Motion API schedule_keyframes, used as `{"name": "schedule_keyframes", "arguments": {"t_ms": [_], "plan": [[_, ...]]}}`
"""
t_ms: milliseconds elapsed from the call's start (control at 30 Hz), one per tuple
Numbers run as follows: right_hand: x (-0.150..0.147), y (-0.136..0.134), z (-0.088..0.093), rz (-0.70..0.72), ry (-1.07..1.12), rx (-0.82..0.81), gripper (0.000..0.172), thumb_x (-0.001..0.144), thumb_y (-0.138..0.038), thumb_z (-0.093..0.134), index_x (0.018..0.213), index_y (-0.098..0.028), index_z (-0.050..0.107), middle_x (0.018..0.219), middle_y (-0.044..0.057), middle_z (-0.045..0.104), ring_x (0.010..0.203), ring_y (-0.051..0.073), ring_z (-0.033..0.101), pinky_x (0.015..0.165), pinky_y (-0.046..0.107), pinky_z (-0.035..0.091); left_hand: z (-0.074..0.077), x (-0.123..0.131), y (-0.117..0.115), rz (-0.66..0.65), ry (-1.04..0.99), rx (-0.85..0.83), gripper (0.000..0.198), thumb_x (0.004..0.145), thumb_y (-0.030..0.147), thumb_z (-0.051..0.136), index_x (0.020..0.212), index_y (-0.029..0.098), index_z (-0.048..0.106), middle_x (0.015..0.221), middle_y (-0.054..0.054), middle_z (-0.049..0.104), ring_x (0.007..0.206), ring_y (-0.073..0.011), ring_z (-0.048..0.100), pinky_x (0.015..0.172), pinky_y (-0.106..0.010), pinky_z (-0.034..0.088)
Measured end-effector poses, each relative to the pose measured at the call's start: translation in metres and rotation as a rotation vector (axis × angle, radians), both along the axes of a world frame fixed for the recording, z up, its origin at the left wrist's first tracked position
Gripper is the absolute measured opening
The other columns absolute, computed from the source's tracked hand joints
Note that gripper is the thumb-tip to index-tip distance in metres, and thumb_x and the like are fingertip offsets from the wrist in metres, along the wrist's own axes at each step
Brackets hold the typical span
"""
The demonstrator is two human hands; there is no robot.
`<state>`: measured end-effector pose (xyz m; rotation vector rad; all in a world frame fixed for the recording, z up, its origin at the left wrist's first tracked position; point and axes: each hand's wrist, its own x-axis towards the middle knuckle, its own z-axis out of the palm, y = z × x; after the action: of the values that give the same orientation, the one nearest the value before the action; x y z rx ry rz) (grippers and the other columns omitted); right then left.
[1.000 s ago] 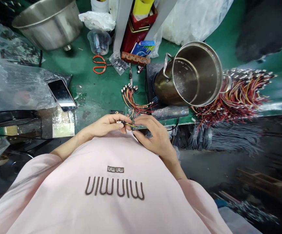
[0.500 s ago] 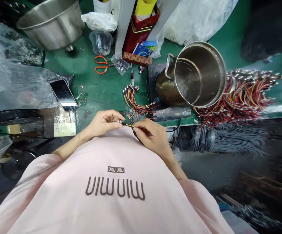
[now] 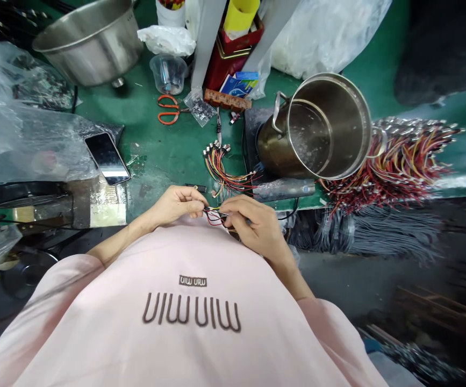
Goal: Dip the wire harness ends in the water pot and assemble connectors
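Close to my chest, at the table's front edge, both hands hold one wire harness (image 3: 213, 216) with red, black and yellow wires. My left hand (image 3: 182, 203) is closed, thumb and forefinger pinching its dark left end. The fingers of my right hand (image 3: 252, 219) pinch the wires farther right; a small part at their tips is too small to make out. Just beyond lies a bundle of similar wire harnesses (image 3: 225, 171), with metal-tipped connectors at its far end. A short black piece (image 3: 195, 187) rests on the table near my left fingers.
A tall steel pot (image 3: 313, 129) stands tilted at the right, beside a big heap of wire harnesses (image 3: 406, 161). Grey cables (image 3: 370, 231) hang below the edge. Orange-handled scissors (image 3: 169, 109), a phone (image 3: 107, 158) and a steel basin (image 3: 91, 45) are on the left.
The harness's wires, straight between my hands before, now bow out in loops. The metal connector tip at my left fingers no longer shows. My right hand has shifted slightly.
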<state>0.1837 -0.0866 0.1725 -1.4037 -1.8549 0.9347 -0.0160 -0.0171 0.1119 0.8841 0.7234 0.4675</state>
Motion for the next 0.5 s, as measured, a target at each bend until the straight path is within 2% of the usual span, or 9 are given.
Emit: {"name": "schedule_keyframes", "arguments": {"t_ms": [100,267,400,500], "plan": [[0.0,0.003,0.006,0.066,-0.079,0.061,0.015,0.089,-0.011,0.054,0.095,-0.02,0.065,0.093,0.004,0.069,0.086,0.016,0.065,0.081,0.031,0.052,0.0,0.001,0.0,0.003,0.007,0.01,0.023,0.066,0.033,0.078,0.073,0.013,0.069,0.057,0.0,0.064,0.051,-0.0077,0.054,0.053,-0.02,0.045],[-0.001,0.007,0.007,0.091,-0.138,0.072,0.01,0.087,-0.012,0.057,0.089,-0.019,0.064,0.088,0.005,0.066,0.082,0.016,0.062,0.076,0.029,0.051,0.002,0.001,0.001,0.0,0.055,0.051,0.019,0.065,0.029,0.077,0.072,0.013,0.07,0.059,0.0,0.064,0.052,-0.0077,0.054,0.053,-0.02,0.044],[-0.002,0.009,0.002,0.078,-0.058,-0.06,0.013,0.084,-0.009,0.054,0.08,-0.019,0.062,0.077,0.001,0.061,0.068,0.011,0.056,0.068,0.027,0.049,0.001,0.001,-0.001,0.021,0.059,0.082,0.017,0.064,0.026,0.077,0.073,0.013,0.071,0.058,0.001,0.063,0.052,-0.0066,0.052,0.052,-0.018,0.042],[-0.003,0.012,0.0,0.058,0.063,-0.275,0.012,0.08,-0.01,0.054,0.074,-0.019,0.059,0.068,-0.002,0.057,0.057,0.008,0.051,0.057,0.023,0.044,0.0,0.001,0.0,0.015,0.051,0.091,0.018,0.063,0.026,0.079,0.073,0.013,0.071,0.058,0.002,0.062,0.053,-0.0066,0.052,0.053,-0.018,0.042]]}}
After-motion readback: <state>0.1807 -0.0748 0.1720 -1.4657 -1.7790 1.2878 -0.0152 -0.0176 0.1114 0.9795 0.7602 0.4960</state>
